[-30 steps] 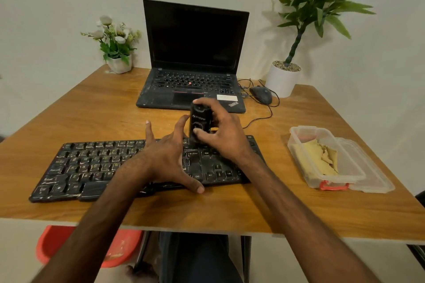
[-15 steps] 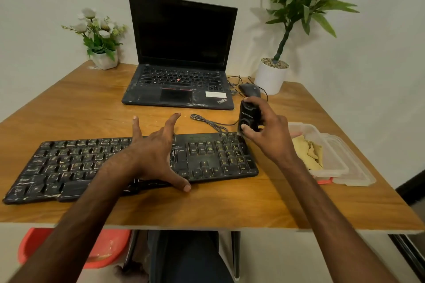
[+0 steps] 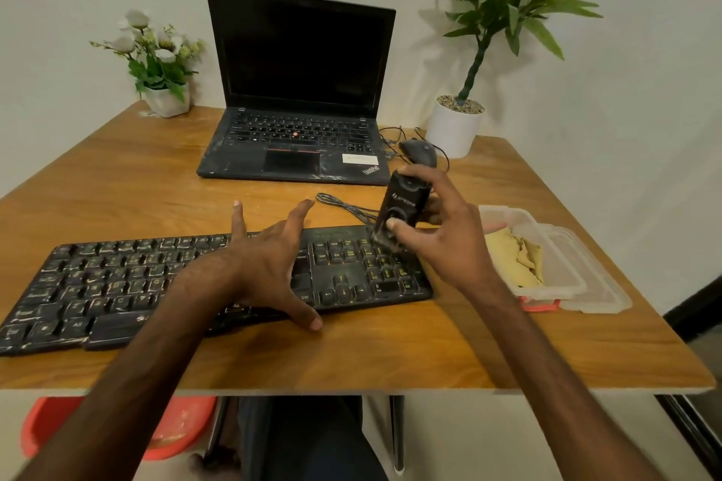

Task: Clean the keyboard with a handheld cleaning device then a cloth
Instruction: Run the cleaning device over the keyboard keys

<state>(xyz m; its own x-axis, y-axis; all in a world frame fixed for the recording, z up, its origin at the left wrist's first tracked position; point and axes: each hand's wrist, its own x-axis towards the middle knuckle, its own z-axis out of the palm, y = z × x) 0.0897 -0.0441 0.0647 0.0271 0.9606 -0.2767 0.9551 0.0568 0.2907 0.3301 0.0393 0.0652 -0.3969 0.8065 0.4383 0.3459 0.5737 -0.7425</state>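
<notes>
A dusty black keyboard (image 3: 97, 285) lies across the wooden table (image 3: 390, 355) near its front edge. My left hand (image 3: 269, 269) rests spread flat on the keyboard's middle, thumb reaching over the front edge. My right hand (image 3: 441, 230) grips a small black handheld cleaning device (image 3: 402, 207), held upright and tilted, with its lower end on the number pad at the keyboard's right end. A yellow cloth (image 3: 515, 258) lies in an open clear plastic box (image 3: 562, 285) just right of the keyboard.
An open black laptop (image 3: 297, 121) stands behind the keyboard, with a mouse (image 3: 418, 152) and cables to its right. A white flower pot (image 3: 164, 98) sits back left, a tall potted plant (image 3: 457, 125) back right. A red tub (image 3: 176, 430) is under the table.
My right hand carried the device from the keyboard's middle to its right end and now holds it on the number pad. My left hand stayed spread on the keys.
</notes>
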